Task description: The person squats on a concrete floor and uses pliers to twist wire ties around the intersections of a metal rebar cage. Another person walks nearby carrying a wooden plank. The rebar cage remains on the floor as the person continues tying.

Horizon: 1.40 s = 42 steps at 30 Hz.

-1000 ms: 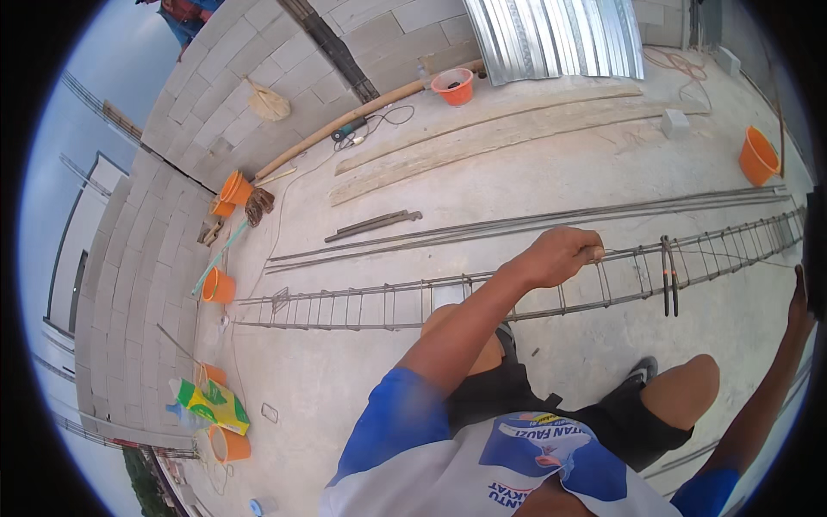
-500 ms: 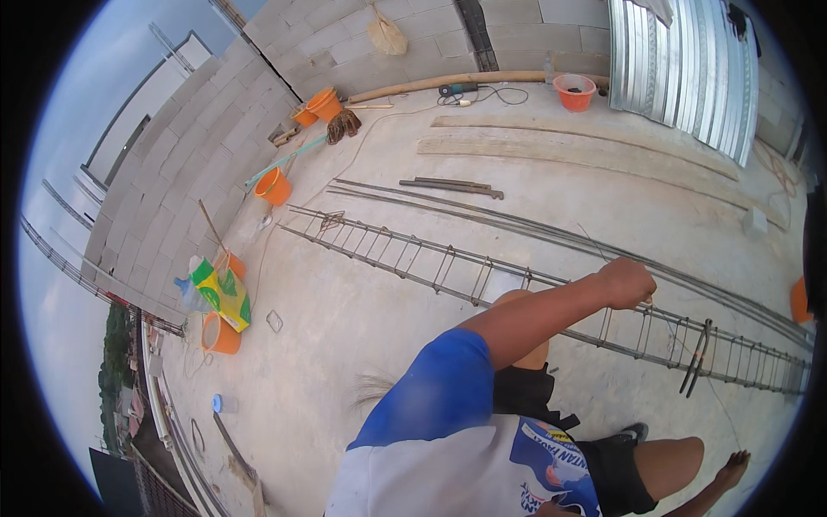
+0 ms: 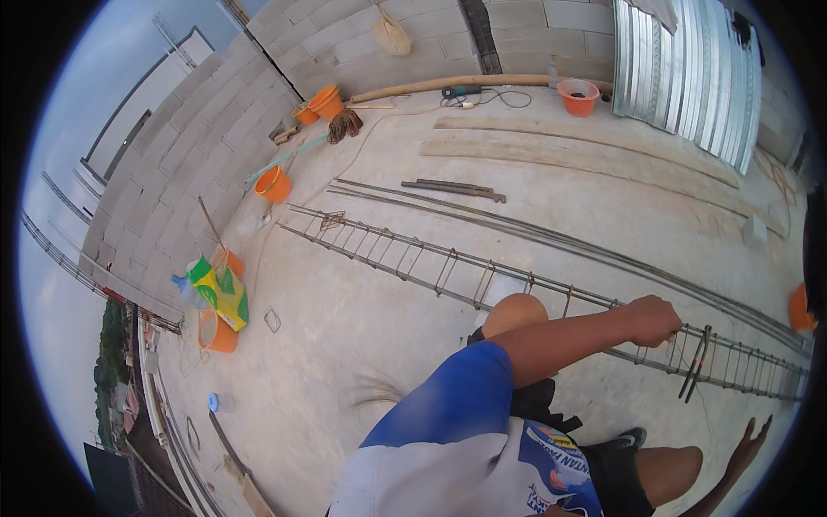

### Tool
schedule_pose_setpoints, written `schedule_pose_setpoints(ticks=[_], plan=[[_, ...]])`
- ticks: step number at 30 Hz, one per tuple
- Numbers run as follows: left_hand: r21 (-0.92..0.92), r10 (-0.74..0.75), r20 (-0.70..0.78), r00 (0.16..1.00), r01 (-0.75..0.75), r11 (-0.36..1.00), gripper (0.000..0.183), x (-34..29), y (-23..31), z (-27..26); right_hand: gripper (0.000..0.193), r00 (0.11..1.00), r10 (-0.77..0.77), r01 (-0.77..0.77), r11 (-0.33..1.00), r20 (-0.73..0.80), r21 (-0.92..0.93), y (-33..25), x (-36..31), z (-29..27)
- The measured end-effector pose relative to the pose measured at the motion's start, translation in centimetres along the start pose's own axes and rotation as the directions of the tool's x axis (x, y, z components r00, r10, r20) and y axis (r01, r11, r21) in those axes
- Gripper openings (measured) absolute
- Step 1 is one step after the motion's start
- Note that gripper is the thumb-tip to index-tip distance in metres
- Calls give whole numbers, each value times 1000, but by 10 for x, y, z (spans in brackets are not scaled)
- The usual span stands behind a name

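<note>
Shifting rightward along the rebar cage, left hand now fisted, contents unclear, beside two dark crossbars, bringing work there; right hand fingers spread, off the cage, whose far end nears the floor's walled left edge.

The rebar cage, long, narrow and ladder-like, lay slantwise across the pale floor, its dark bars joined by rows of rectangular stirrups and partly hidden right of its middle. A dark rod with two parallel legs crossed it farther right, and a thin wire trailed faintly nearby.
</note>
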<state>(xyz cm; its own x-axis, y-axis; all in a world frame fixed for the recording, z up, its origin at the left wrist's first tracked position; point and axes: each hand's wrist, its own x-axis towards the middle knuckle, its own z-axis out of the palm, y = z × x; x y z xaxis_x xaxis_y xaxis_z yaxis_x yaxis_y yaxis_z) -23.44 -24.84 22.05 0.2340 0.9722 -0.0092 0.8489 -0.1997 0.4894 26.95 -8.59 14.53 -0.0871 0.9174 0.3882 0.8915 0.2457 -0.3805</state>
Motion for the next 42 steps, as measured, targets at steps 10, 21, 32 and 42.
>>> schedule_pose_setpoints(ticks=[10,21,32,42], plan=[[-290,137,78,987,-109,951,24,4,33,-13,13,802,-367,101,861,471,499,-311,-65,-16],[-371,-92,205,974,165,914,40,29,-18,-9,22,722,-362,2,853,590,521,-296,-50,27],[-480,-419,165,893,444,757,33,49,-99,167,32,365,304,-879,423,880,219,-168,-147,187],[-681,-469,148,870,434,590,33,82,-79,203,33,396,217,-905,-71,892,418,-176,-147,263]])
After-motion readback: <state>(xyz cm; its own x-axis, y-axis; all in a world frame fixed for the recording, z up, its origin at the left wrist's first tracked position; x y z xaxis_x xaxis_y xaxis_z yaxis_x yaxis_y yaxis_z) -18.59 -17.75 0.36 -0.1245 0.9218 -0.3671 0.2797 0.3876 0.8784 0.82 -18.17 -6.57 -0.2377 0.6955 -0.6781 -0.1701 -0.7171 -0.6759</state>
